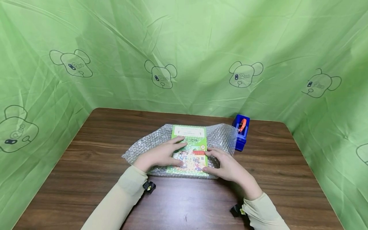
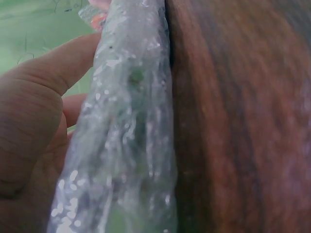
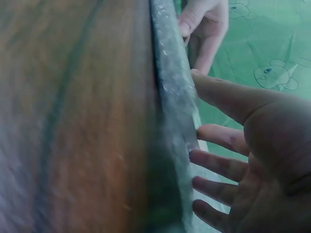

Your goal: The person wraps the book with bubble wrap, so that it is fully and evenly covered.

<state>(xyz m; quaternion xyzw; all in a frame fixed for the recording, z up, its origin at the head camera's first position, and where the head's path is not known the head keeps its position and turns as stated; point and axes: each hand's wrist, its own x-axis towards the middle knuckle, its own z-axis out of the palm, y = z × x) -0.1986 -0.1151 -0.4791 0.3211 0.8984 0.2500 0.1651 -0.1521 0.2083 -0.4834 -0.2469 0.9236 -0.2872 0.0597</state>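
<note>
A green picture book with a red-roofed house on its cover lies flat on a sheet of clear bubble wrap. Over the lower part of the cover, a layer of the wrap glistens. My left hand rests on the left side of the book, fingers extended across it. At the book's right edge, my right hand touches with spread, fairly straight fingertips. The left wrist view shows the wrapped near edge close up, with the left thumb on it. Right fingers lie along the wrap in the right wrist view.
A blue tape dispenser with an orange ring stands behind the wrap's right end, which overlaps it in the head view. Brown wood-grain table spreads around everything. Green printed cloth hangs behind and along both sides.
</note>
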